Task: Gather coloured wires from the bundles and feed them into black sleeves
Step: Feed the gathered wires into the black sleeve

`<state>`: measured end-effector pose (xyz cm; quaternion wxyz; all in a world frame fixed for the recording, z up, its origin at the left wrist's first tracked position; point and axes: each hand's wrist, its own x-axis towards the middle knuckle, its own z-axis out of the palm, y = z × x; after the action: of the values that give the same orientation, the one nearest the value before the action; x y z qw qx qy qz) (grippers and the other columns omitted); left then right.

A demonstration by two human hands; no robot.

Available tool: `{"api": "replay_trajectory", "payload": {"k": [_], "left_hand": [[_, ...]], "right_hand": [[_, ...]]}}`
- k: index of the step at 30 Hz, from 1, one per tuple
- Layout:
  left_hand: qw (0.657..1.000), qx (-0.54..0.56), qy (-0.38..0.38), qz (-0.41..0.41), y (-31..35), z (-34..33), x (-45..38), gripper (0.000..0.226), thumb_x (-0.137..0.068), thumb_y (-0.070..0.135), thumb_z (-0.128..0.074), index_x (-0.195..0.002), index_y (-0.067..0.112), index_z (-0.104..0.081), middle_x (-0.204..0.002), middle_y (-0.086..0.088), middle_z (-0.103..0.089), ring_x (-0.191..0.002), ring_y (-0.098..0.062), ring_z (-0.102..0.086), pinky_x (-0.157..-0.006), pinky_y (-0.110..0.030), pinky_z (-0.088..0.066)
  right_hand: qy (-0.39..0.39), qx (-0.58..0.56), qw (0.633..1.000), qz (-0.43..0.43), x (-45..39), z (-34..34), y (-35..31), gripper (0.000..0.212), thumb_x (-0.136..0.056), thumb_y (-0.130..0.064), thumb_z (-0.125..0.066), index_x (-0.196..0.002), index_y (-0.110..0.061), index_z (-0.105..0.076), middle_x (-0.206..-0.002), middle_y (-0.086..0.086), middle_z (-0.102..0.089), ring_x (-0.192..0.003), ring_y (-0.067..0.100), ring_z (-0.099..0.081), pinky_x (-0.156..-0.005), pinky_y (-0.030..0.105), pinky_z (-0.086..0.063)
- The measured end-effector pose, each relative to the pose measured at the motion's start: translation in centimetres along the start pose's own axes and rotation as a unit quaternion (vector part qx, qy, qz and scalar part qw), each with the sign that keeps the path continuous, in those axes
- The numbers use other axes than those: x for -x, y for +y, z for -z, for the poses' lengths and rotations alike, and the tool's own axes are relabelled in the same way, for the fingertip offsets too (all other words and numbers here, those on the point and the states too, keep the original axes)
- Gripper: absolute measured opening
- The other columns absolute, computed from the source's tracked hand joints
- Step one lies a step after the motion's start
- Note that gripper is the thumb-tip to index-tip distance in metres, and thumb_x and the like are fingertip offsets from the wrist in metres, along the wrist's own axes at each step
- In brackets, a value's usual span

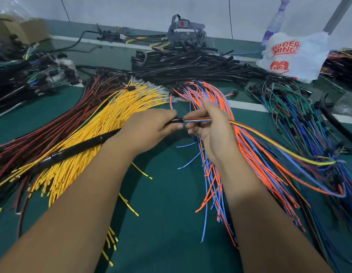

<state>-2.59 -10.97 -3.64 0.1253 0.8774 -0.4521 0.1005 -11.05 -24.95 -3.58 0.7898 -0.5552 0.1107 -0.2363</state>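
The left hand grips the mouth of a black sleeve, which trails back to the left across the yellow wires; the right hand pinches a small bunch of coloured wires whose ends enter that mouth; the bunch arcs off right over the orange and blue wires; red wires lie far left on the green surface; more black sleeves are piled behind.
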Motion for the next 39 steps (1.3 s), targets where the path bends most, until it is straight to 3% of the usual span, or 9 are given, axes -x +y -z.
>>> {"api": "replay_trajectory", "payload": {"k": [4, 9, 13, 20, 24, 30, 32, 35, 39], "left_hand": [[0.999, 0.047, 0.024, 0.014, 0.4, 0.1, 0.0, 0.051, -0.086, 0.061, -0.026, -0.103, 0.024, -0.058, -0.091, 0.006, -0.061, -0.084, -0.017, -0.053, -0.063, -0.038, -0.043], [0.974, 0.212, 0.081, -0.007, 0.8, -0.1, -0.2, 0.036, -0.097, 0.042, -0.044, -0.089, 0.009, -0.057, -0.073, 0.003, -0.051, -0.072, -0.018, -0.045, -0.065, -0.044, -0.039], [0.954, 0.280, 0.107, -0.031, 1.3, -0.2, -0.2, 0.035, -0.093, 0.037, -0.046, -0.092, 0.005, -0.058, -0.077, -0.003, -0.052, -0.073, -0.019, -0.045, -0.065, -0.040, -0.037], [0.987, 0.124, 0.088, -0.059, 0.0, -0.1, -0.2, 0.032, -0.091, 0.048, -0.042, -0.094, 0.020, -0.058, -0.083, 0.007, -0.053, -0.079, -0.013, -0.044, -0.063, -0.039, -0.040], [0.994, 0.045, 0.072, -0.074, 0.1, -0.1, 0.0, 0.032, -0.093, 0.054, -0.041, -0.093, 0.027, -0.056, -0.081, 0.008, -0.056, -0.078, -0.014, -0.048, -0.054, -0.033, -0.036], [0.994, 0.093, 0.037, -0.037, 1.5, 0.0, 0.3, 0.035, -0.082, 0.063, -0.043, -0.086, 0.029, -0.048, -0.055, 0.007, -0.045, -0.054, -0.005, -0.043, -0.050, -0.031, -0.030], [0.994, 0.092, 0.050, -0.037, 2.1, -0.1, 0.2, 0.040, -0.084, 0.062, -0.040, -0.091, 0.025, -0.053, -0.058, 0.007, -0.050, -0.058, -0.016, -0.049, -0.052, -0.033, -0.035], [0.993, 0.072, 0.073, -0.056, 2.6, -0.4, 0.1, 0.045, -0.094, 0.053, -0.035, -0.119, 0.023, -0.056, -0.084, -0.009, -0.068, -0.079, -0.033, -0.061, -0.062, -0.041, -0.047], [0.987, 0.130, 0.092, -0.036, 3.2, -0.5, 0.2, 0.042, -0.092, 0.047, -0.032, -0.118, 0.028, -0.059, -0.072, -0.001, -0.060, -0.068, -0.028, -0.055, -0.056, -0.035, -0.040]], "right_hand": [[0.025, 0.001, 1.000, -0.003, -0.1, 0.1, 0.0, 0.057, -0.102, -0.030, -0.043, -0.058, -0.001, -0.062, -0.050, 0.012, -0.058, -0.043, 0.020, -0.052, -0.043, 0.024, -0.044], [0.032, -0.056, 0.998, 0.000, -0.1, -0.1, 0.0, 0.054, -0.103, -0.030, -0.040, -0.066, 0.003, -0.061, -0.051, 0.010, -0.061, -0.044, 0.016, -0.055, -0.045, 0.021, -0.048], [0.018, -0.101, 0.995, -0.010, -0.1, -0.1, -0.1, 0.052, -0.104, -0.030, -0.036, -0.071, 0.003, -0.059, -0.052, 0.007, -0.063, -0.045, 0.011, -0.058, -0.046, 0.019, -0.049], [0.029, 0.014, 0.999, 0.020, -0.1, 0.2, 0.2, 0.054, -0.103, -0.027, -0.041, -0.061, 0.001, -0.059, -0.050, 0.011, -0.059, -0.041, 0.018, -0.053, -0.042, 0.023, -0.044], [0.022, 0.045, 0.998, 0.028, -0.1, 0.3, 0.0, 0.055, -0.103, -0.028, -0.041, -0.057, -0.004, -0.057, -0.048, 0.008, -0.057, -0.039, 0.015, -0.048, -0.039, 0.021, -0.035], [0.017, 0.062, 0.998, 0.022, 0.0, -0.1, -0.1, 0.043, -0.101, -0.029, -0.042, -0.064, -0.011, -0.050, -0.050, -0.001, -0.051, -0.041, 0.012, -0.044, -0.041, 0.020, -0.031], [0.004, 0.111, 0.993, 0.032, 0.1, -0.5, 0.2, 0.035, -0.099, -0.029, -0.044, -0.067, -0.016, -0.051, -0.056, -0.010, -0.051, -0.051, 0.007, -0.046, -0.047, 0.019, -0.036], [-0.055, 0.153, 0.986, 0.046, 0.2, -0.8, 0.7, 0.034, -0.103, -0.024, -0.037, -0.072, -0.020, -0.050, -0.062, -0.015, -0.050, -0.062, 0.002, -0.046, -0.057, 0.016, -0.038], [-0.058, 0.095, 0.994, 0.012, 0.5, -1.3, 0.4, 0.031, -0.100, -0.024, -0.045, -0.070, -0.021, -0.051, -0.060, -0.014, -0.050, -0.060, 0.004, -0.044, -0.063, 0.023, -0.034]]}}
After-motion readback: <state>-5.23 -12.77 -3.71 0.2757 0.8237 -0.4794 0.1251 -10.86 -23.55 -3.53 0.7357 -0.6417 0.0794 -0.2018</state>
